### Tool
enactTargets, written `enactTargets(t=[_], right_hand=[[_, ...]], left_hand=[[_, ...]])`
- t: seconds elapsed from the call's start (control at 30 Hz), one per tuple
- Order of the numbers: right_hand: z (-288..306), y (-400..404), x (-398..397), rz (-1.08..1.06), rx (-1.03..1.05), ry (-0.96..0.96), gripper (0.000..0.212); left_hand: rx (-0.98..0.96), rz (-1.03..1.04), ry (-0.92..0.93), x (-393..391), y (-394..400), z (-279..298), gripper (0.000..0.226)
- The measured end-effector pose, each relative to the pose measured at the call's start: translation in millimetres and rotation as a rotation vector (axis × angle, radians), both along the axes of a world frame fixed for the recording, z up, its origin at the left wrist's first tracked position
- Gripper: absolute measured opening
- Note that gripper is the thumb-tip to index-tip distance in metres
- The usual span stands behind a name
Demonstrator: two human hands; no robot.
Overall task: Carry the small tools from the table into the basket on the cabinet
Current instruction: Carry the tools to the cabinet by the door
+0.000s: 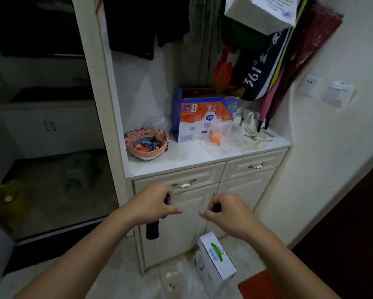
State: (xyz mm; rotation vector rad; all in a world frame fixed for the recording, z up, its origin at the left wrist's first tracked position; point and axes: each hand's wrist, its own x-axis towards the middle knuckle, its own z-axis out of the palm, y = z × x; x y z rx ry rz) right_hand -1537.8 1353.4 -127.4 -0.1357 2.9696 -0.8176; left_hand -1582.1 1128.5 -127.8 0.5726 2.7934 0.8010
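Basket (147, 143) sits on the cabinet (203, 155) surface, far left end, and everything else lines up from it. Just right of the basket there's a carton (199, 119), and right of that a clear bag (219, 134) with something orange inside. Umbrellas (267, 104) hang well to the right of the basket, tips pointing down near the surface. The basket already has a jumble of small stuff in it, blue, dark and red bits, too blurry to name.

Your hands are both below the basket, in front of the cabinet drawers, not touching the surface. Your left hand (153, 203) has its grip closed around a dark tool (152, 228), with the black handle hanging down out of the bottom of your fist and a bit of the top poking up past your knuckles. Your right hand (226, 209) is also curled shut, pinching something small and dark (215, 207) at the fingertips; can't tell what it is. The two hands are near each other, thumbs pointing inward, not touching.

Down on the floor, below and right of the basket, a white box (215, 260) lies tilted.
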Motion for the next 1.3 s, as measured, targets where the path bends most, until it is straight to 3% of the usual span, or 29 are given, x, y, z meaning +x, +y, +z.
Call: enactTargets(t=[0.33, 0.67, 0.77, 0.87, 0.97, 1.07, 1.2, 1.3], right_hand=[[24.2, -34.3, -151.8, 0.02, 0.032, 0.02, 0.03], [23.3, -63.9, -258.4, 0.125, 0.007, 0.037, 0.033], [21.8, -65.3, -282.4, 0.192, 0.015, 0.03, 0.035], [21.2, -65.2, -304.6, 0.258, 0.028, 0.047, 0.036], [20.6, -64.3, -327.3, 0.356, 0.039, 0.052, 0.035], [18.3, -64.6, -347.9, 0.437, 0.05, 0.053, 0.033], [12.9, -72.3, -365.5, 0.485, 0.038, 0.043, 0.028], [8.8, -81.8, -378.4, 0.527, 0.009, 0.024, 0.025]], left_hand=[[-0.007, 0.03, 0.103, -189.9, -35.8, 18.0, 0.026], [-0.166, 0.205, 0.217, -327.8, -48.3, 17.1, 0.035], [-0.174, 0.255, 0.226, -345.1, -44.2, 1.8, 0.035], [-0.1, 0.277, 0.14, -355.6, -46.5, -16.2, 0.028], [-0.159, 0.247, 0.043, -354.8, -50.6, -37.4, 0.031], [-0.192, 0.25, -0.028, -351.9, -51.5, -53.2, 0.018], [-0.125, 0.305, 0.006, -344.4, -53.4, -42.9, 0.02], [-0.214, 0.371, 0.045, -332.7, -60.7, -26.7, 0.032]])
